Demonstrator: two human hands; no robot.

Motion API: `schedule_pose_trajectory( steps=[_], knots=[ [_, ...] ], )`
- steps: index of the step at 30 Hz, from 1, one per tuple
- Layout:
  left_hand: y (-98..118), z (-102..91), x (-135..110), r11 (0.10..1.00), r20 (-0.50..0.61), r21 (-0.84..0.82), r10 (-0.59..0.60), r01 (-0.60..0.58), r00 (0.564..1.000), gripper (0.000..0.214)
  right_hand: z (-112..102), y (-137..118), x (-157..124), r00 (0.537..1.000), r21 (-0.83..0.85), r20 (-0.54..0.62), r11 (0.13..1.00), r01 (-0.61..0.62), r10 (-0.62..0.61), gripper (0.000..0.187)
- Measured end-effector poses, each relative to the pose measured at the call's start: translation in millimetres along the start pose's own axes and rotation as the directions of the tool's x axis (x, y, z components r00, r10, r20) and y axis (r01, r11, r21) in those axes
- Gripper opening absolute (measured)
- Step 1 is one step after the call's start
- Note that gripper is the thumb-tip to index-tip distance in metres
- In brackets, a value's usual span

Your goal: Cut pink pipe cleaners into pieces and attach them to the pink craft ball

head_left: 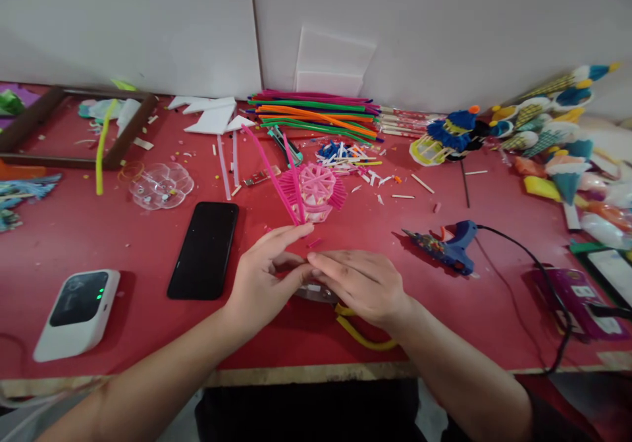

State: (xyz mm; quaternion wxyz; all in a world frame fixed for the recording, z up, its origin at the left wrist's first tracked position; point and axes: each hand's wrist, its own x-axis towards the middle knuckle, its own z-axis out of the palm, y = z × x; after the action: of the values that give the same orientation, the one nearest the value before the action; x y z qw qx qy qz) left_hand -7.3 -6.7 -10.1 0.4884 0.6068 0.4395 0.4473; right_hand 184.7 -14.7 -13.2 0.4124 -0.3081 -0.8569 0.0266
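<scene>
Red tabletop (pixel 286 340), pale grey wall (pixel 148 27) behind. Round pink openwork craft (pixel 318 188) sits mid-table, just past the left hand (pixel 269 271) — two long fuzzy pink stems (pixel 271 174) slant down toward it. The right hand (pixel 363 280) meets it, fingertips together; can't tell if they're pinching anything. Yellow-handled metal tool (pixel 370 344) partly under them — blue glue gun (pixel 454 248) off right.
</scene>
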Motion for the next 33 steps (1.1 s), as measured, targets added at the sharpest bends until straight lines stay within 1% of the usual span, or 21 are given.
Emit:
schedule_pose_trajectory(
  steps=[2,4,6,8,11,16,18,20,22,25,27,29,31,33],
  knots=[
    [2.4,0.3,-0.3,0.998,0.006,-0.059,-0.019,0.020,1.000,0.040,-0.7,-0.7,0.3,1.000,-0.019,-0.025,1.000,0.013,-0.013,0.028],
    [5.4,0.4,-0.3,0.988,0.032,-0.138,-0.065,0.069,0.997,0.040,-2.0,-1.6,2.1,0.999,-0.016,-0.048,1.000,0.004,-0.004,0.027],
    [8.1,0.5,-0.2,0.968,0.063,-0.214,-0.118,0.129,0.991,0.041,-2.9,-2.0,4.0,0.998,0.018,-0.058,1.000,-0.011,0.012,0.026],
    [9.9,0.6,0.2,0.952,0.073,-0.263,-0.144,0.158,0.987,0.040,-2.5,-1.4,4.9,0.998,0.059,-0.060,0.998,-0.015,0.018,0.026],
    [10.2,1.2,0.7,0.945,0.057,-0.284,-0.153,0.163,0.987,0.040,0.4,0.1,4.4,0.998,0.061,-0.065,0.998,0.000,0.004,0.026],
    [8.8,0.6,1.0,0.937,0.087,-0.257,-0.221,0.236,0.971,0.041,4.1,-1.0,4.7,0.995,0.021,-0.098,1.000,-0.018,0.019,0.032],
    [8.9,-0.2,0.5,0.935,0.089,-0.258,-0.228,0.244,0.970,0.039,4.6,-2.3,5.1,0.994,0.009,-0.107,1.000,-0.021,0.022,0.034],
    [8.6,-0.7,-0.8,0.951,0.061,-0.236,-0.189,0.198,0.980,0.038,4.8,-3.3,4.8,0.993,-0.007,-0.114,1.000,-0.026,0.025,0.037],
    [7.6,-0.7,-2.7,0.981,0.009,-0.168,-0.098,0.098,0.995,0.036,4.7,-3.9,4.2,0.993,-0.002,-0.110,0.999,-0.038,0.038,0.041],
    [6.3,-0.1,-5.1,0.996,-0.034,-0.081,0.033,-0.036,0.999,0.037,3.5,-4.6,3.1,0.995,0.030,-0.086,0.998,-0.054,0.056,0.044],
    [6.6,-0.1,-5.5,0.994,-0.037,-0.072,0.077,-0.079,0.996,0.038,1.9,-5.3,2.8,0.995,0.047,-0.081,0.997,-0.059,0.062,0.044],
    [8.2,-0.8,-5.1,0.991,-0.061,-0.035,0.126,-0.128,0.990,0.034,-0.4,-6.2,3.2,0.993,0.037,-0.090,0.997,-0.074,0.077,0.043],
    [10.5,-2.1,-4.2,0.984,-0.111,0.039,0.178,-0.175,0.978,0.027,-3.2,-7.5,4.1,0.987,-0.011,-0.113,0.993,-0.116,0.114,0.042],
    [12.4,-3.2,-3.1,0.980,-0.159,0.087,0.190,-0.178,0.969,0.021,-6.1,-8.8,5.4,0.977,-0.070,-0.144,0.983,-0.171,0.159,0.043]
  ],
)
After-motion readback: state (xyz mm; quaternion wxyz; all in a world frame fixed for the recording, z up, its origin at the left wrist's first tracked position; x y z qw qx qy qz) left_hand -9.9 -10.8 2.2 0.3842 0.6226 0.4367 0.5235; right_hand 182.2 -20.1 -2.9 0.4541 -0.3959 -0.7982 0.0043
